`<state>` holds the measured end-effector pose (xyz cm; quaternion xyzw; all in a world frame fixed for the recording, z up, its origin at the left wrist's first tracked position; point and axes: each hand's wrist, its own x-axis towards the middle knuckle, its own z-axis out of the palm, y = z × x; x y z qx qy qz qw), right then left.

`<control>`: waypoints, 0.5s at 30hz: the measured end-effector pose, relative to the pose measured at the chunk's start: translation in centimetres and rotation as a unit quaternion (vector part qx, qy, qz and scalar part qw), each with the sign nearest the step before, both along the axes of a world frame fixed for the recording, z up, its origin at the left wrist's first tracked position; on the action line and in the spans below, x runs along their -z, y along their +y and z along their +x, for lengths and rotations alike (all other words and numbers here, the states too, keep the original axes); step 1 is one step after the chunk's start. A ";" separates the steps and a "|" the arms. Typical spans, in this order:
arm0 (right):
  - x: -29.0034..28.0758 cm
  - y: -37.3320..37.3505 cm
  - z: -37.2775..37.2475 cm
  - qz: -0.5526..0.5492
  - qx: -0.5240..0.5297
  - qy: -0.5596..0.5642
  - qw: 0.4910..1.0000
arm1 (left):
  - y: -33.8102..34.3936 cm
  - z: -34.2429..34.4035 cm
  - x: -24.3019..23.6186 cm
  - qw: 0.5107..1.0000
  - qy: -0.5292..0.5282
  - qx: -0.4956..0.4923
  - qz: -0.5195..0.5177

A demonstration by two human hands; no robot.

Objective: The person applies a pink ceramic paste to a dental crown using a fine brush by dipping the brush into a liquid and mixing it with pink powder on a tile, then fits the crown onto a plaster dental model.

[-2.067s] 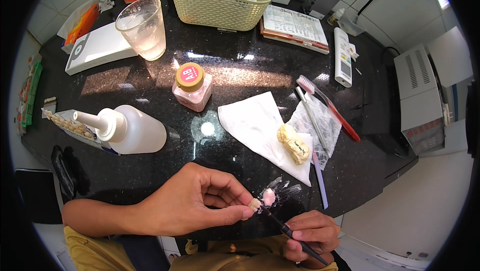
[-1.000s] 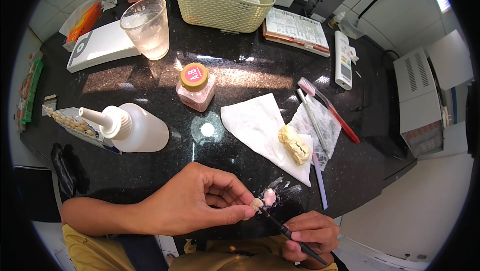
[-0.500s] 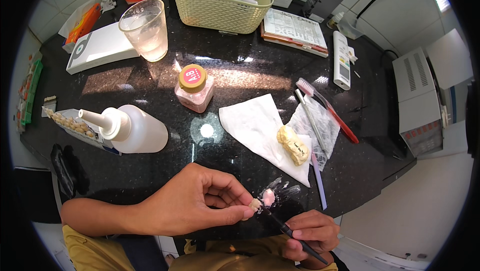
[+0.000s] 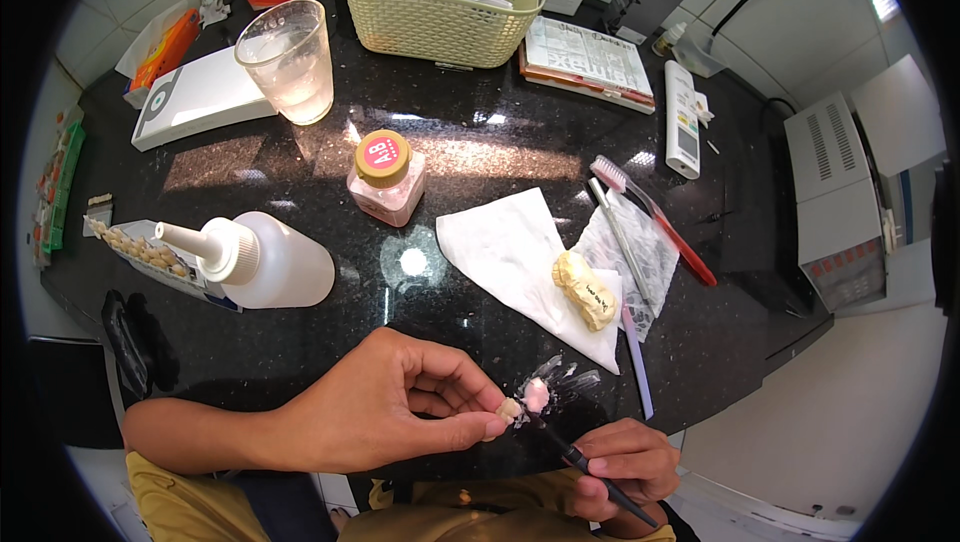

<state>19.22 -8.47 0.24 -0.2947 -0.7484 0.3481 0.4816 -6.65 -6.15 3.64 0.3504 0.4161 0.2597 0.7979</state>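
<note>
My left hand (image 4: 390, 402) pinches a small tan piece (image 4: 508, 409) between thumb and forefinger, low over the black counter's near edge. My right hand (image 4: 615, 472) grips a slim black tool (image 4: 575, 459), whose tip reaches the tan piece. Just beside the piece lies a pink lump (image 4: 536, 394), with whitish smears around it. Further back, a yellowish cast block (image 4: 585, 289) rests on white tissue (image 4: 500, 242). A lilac stick (image 4: 637, 362), a metal instrument (image 4: 618, 232) and a red toothbrush (image 4: 680, 247) lie near the tissue.
A white nozzle bottle (image 4: 280, 259), a pink-powder jar (image 4: 388, 192) and a cup of liquid (image 4: 295, 72) stand on the counter (image 4: 470, 127). A green basket (image 4: 440, 27), books (image 4: 590, 62) and a white remote (image 4: 683, 117) are at the back, a grey appliance (image 4: 830, 182) at right.
</note>
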 end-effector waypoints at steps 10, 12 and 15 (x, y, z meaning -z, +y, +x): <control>0.4 -0.5 0.2 0.002 0.019 0.011 1.000 | 0.0 -0.1 0.1 1.000 0.001 0.003 0.000; 1.1 -1.1 1.1 -0.010 0.036 0.041 0.998 | 0.0 -0.1 0.0 1.000 -0.001 -0.001 -0.003; 0.1 -0.8 0.8 -0.005 0.148 0.080 0.986 | -0.1 0.3 -0.2 1.000 -0.007 -0.026 -0.003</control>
